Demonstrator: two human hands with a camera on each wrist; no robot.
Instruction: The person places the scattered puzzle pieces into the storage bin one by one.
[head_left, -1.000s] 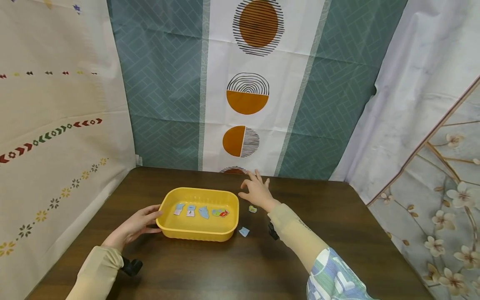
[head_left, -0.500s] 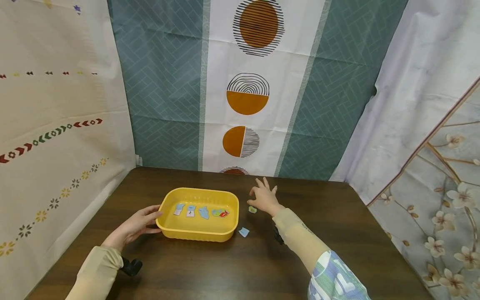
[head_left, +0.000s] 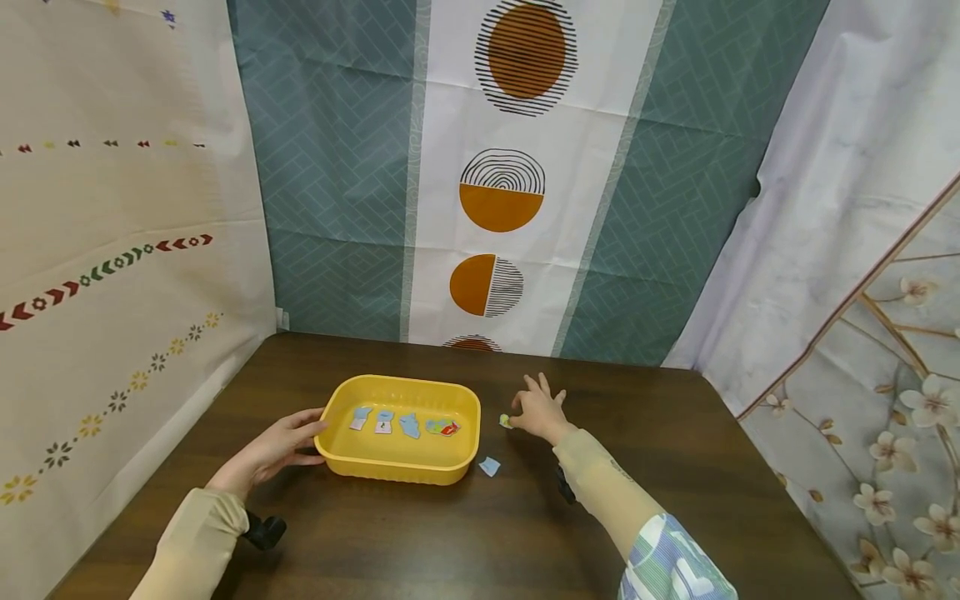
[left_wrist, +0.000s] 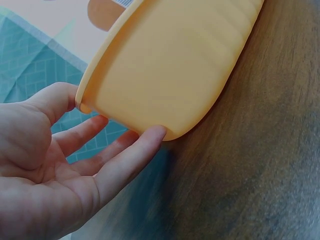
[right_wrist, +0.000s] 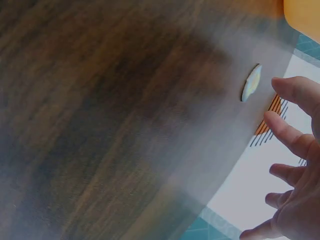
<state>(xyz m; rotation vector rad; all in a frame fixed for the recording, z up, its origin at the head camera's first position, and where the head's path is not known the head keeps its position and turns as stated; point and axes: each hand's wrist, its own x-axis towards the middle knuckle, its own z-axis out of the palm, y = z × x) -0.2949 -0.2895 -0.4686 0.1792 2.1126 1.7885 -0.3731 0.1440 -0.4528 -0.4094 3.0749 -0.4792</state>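
Observation:
My left hand (head_left: 272,450) holds the left end of a yellow plastic tray (head_left: 397,472). In the left wrist view, a digit hooks over the tray's rim (left_wrist: 117,27) while other fingertips support its outer wall. On the tray's floor lie several flat cut-out pieces, among them a pale blue one (head_left: 409,426) and a green-and-red one (head_left: 442,427). Right of the tray, my right hand (head_left: 542,414) hovers low, thumb and forefinger spread, beside a small yellow-green piece (head_left: 504,422). The right wrist view has this piece (right_wrist: 251,83) on the table, just short of the fingertips (right_wrist: 276,82).
Another light blue piece (head_left: 490,467) lies on the dark wooden table (head_left: 420,542) near the tray's right front corner. A patterned cloth (head_left: 337,208) hangs along the back edge, with pale curtains (head_left: 810,208) on the right and a printed cloth (head_left: 127,275) on the left.
My right hand has moved right and nearer, lowering toward the yellow-green piece and now partly overlapping it in the head view. The left hand and tray stay put; the head view shifts slightly.

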